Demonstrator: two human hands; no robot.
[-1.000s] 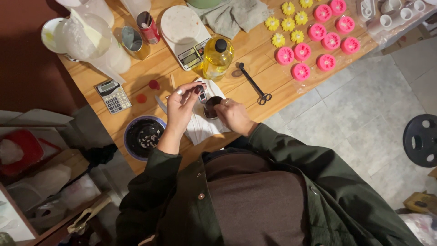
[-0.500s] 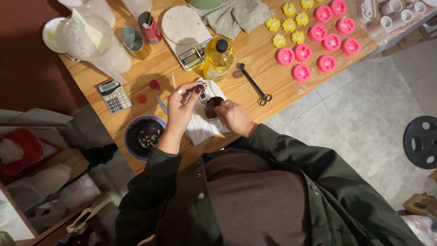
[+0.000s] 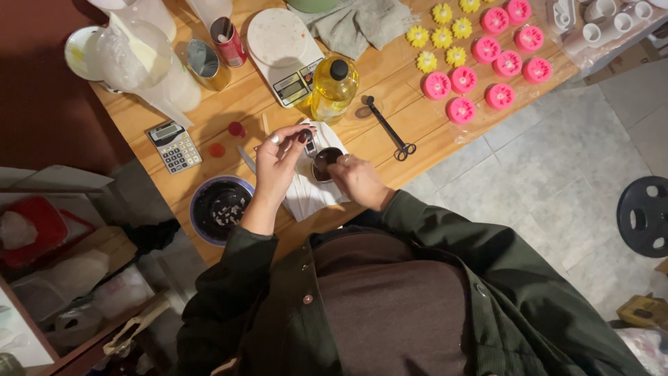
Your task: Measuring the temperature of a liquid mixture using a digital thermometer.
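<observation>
Wooden table (image 3: pixel 424 150), largest item, is carrying everything below. White paper towel (image 3: pixel 306 191) is lying at the near edge, under both hands. Dark bowl with a blue rim (image 3: pixel 219 207) is sitting just left of the towel. White kitchen scale (image 3: pixel 282 49) is standing at the far side, with a bottle of yellow oil (image 3: pixel 332 89) touching its right edge. Grey calculator (image 3: pixel 174 146) is resting towards the left edge. Pink flower-shaped pieces (image 3: pixel 487 59) and smaller yellow ones (image 3: pixel 442 35) are lying in rows at the right. Black scissors-like tool (image 3: pixel 390 129) is lying beside the oil. Left hand (image 3: pixel 275 167) is pinching a small dark dropper-like piece (image 3: pixel 306 136) between narrowed fingertips, above the towel. Right hand (image 3: pixel 358 179) is curling round a small dark jar (image 3: pixel 325 163), which is standing on the towel between the hands.
</observation>
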